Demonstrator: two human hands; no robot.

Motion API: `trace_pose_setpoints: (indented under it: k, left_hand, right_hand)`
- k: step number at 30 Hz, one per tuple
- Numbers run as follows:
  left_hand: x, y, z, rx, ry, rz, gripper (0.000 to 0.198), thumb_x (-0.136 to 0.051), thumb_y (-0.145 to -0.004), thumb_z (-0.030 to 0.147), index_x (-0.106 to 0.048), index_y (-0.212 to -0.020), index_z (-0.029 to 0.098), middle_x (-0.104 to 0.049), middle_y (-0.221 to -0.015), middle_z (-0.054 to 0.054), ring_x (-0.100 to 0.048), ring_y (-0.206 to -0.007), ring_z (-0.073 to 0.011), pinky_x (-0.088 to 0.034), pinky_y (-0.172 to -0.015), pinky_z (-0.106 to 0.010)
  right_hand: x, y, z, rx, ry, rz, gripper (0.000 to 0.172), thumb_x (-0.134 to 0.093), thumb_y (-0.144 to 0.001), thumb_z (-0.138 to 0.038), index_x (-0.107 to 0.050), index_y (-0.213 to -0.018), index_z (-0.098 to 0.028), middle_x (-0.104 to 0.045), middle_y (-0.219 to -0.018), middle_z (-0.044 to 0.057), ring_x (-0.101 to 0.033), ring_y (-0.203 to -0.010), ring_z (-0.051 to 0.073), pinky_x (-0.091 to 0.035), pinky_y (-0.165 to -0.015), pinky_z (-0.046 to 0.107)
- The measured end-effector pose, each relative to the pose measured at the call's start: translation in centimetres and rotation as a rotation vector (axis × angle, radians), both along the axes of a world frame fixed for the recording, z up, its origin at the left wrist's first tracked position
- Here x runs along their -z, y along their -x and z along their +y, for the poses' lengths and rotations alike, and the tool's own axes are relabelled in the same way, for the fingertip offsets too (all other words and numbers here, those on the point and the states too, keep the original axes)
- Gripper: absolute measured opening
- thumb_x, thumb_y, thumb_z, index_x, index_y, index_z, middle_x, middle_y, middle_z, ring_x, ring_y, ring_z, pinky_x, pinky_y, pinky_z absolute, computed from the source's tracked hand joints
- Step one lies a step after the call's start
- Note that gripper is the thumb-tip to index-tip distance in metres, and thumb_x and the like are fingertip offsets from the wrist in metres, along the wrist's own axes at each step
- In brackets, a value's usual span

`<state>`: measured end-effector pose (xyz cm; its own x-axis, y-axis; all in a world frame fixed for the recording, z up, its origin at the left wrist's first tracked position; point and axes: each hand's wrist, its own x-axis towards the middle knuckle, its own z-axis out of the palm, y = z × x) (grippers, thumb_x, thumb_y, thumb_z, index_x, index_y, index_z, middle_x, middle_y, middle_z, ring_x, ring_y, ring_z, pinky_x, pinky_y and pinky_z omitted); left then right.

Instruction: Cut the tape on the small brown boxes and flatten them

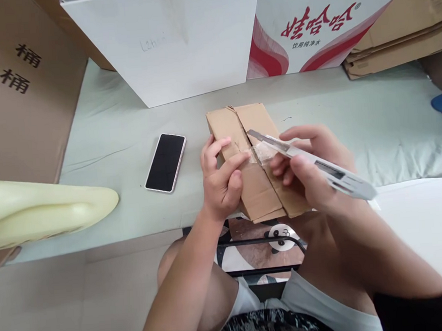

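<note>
Matt cardboard box (255,184); glossy plastic tape (264,154); smooth metal blade (258,135).

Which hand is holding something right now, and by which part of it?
The right hand holds the utility knife by its white handle, blade out. The left hand rests on the cardboard box; whether it grips the edge can't be told.

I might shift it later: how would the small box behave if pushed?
The small box should feel fairly stiff, given its flat cardboard faces. Its crumpled far edge might give a little. Being flat-sided, it seems unlikely to roll.
</note>
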<state>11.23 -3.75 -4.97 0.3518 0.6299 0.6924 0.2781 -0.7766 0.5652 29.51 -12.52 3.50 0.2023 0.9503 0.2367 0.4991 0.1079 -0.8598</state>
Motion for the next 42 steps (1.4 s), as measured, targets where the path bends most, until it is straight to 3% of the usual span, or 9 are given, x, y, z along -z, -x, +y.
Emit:
trace_pose_setpoints:
  k: [3,5,8,10,15,20,28,36,42]
  left_hand:
    - [0.0,-0.1,-0.1,-0.041,-0.038,-0.006,0.044,-0.032,-0.108,0.042,-0.073,-0.118,0.027,-0.055,-0.142,-0.009,-0.047,-0.145,-0.0307,-0.035,-0.129,-0.058]
    - [-0.2,-0.2,0.0,-0.039,-0.058,-0.021,0.042,-0.034,-0.107,0.04,-0.073,-0.116,0.027,-0.06,-0.139,-0.008,-0.048,-0.146,-0.0314,-0.035,-0.129,-0.06]
    - [-0.4,-0.1,0.2,0.006,-0.057,-0.042,0.039,-0.036,-0.106,0.037,-0.072,-0.117,0.027,-0.066,-0.13,-0.007,-0.06,-0.132,-0.0287,-0.034,-0.129,-0.06]
    - [-0.6,-0.1,0.3,0.023,-0.048,-0.028,0.038,-0.037,-0.105,0.035,-0.072,-0.119,0.027,-0.067,-0.129,-0.007,-0.063,-0.127,-0.0275,-0.033,-0.13,-0.059]
    - [-0.8,0.0,0.3,0.014,-0.053,-0.005,0.038,-0.036,-0.105,0.036,-0.071,-0.118,0.028,-0.068,-0.129,-0.006,-0.062,-0.127,-0.026,-0.034,-0.13,-0.057]
    - [-0.6,0.0,0.3,0.016,-0.043,-0.029,0.037,-0.037,-0.106,0.037,-0.071,-0.117,0.028,-0.067,-0.129,-0.007,-0.061,-0.129,-0.0247,-0.034,-0.13,-0.056]
    - [-0.7,0.1,0.4,-0.006,-0.048,0.009,0.04,-0.035,-0.106,0.04,-0.072,-0.116,0.028,-0.069,-0.129,-0.007,-0.064,-0.127,-0.0243,-0.037,-0.13,-0.056]
    - [-0.7,0.0,0.3,0.003,-0.043,-0.009,0.039,-0.036,-0.106,0.039,-0.072,-0.116,0.029,-0.068,-0.129,-0.006,-0.062,-0.129,-0.0245,-0.035,-0.13,-0.056]
    - [-0.6,0.0,0.3,-0.029,-0.042,0.037,0.044,-0.032,-0.106,0.04,-0.073,-0.114,0.028,-0.07,-0.126,-0.007,-0.065,-0.124,-0.0238,-0.037,-0.13,-0.055]
  right_hand:
    - [-0.9,0.5,0.3,-0.027,0.074,-0.2,0.028,-0.058,-0.098,-0.044,-0.062,-0.12,-0.028,-0.079,-0.098,0.004,-0.075,-0.08,0.02,-0.056,-0.069,0.033]
    - [-1.2,0.7,0.5,-0.033,0.067,-0.31,0.021,-0.061,-0.093,-0.039,-0.064,-0.111,-0.028,-0.08,-0.094,0.004,-0.075,-0.077,0.02,-0.055,-0.066,0.032]
    - [-1.2,0.8,0.5,-0.012,-0.009,-0.356,0.011,-0.064,-0.089,-0.036,-0.059,-0.09,-0.026,-0.069,-0.067,-0.002,-0.06,-0.054,0.014,-0.044,-0.051,0.027]
    - [-1.1,0.7,0.2,-0.025,-0.065,-0.347,0.016,-0.065,-0.09,-0.034,-0.054,-0.081,-0.026,-0.057,-0.056,-0.006,-0.046,-0.045,0.01,-0.036,-0.046,0.026]
    - [-0.8,0.8,-0.3,0.04,-0.124,-0.337,0.004,-0.06,-0.091,-0.031,-0.058,-0.091,-0.027,-0.053,-0.058,-0.005,-0.045,-0.046,0.011,-0.035,-0.045,0.027]
    - [-0.7,0.8,-0.5,0.025,-0.09,-0.344,0.008,-0.063,-0.089,-0.032,-0.059,-0.093,-0.027,-0.054,-0.058,-0.005,-0.046,-0.046,0.011,-0.035,-0.045,0.027]
    - [-1.3,1.0,-0.1,0.005,-0.043,-0.365,0.005,-0.062,-0.087,-0.03,-0.06,-0.085,-0.026,-0.051,-0.051,-0.006,-0.041,-0.04,0.01,-0.034,-0.042,0.026]
    - [-0.4,1.1,0.0,0.025,-0.08,-0.396,0.004,-0.061,-0.084,-0.025,-0.064,-0.085,-0.025,-0.052,-0.052,-0.007,-0.041,-0.042,0.008,-0.036,-0.046,0.023]
    - [-1.1,1.1,0.2,0.002,-0.017,-0.367,0.004,-0.06,-0.082,-0.025,-0.064,-0.081,-0.024,-0.051,-0.05,-0.008,-0.039,-0.041,0.007,-0.034,-0.044,0.021]
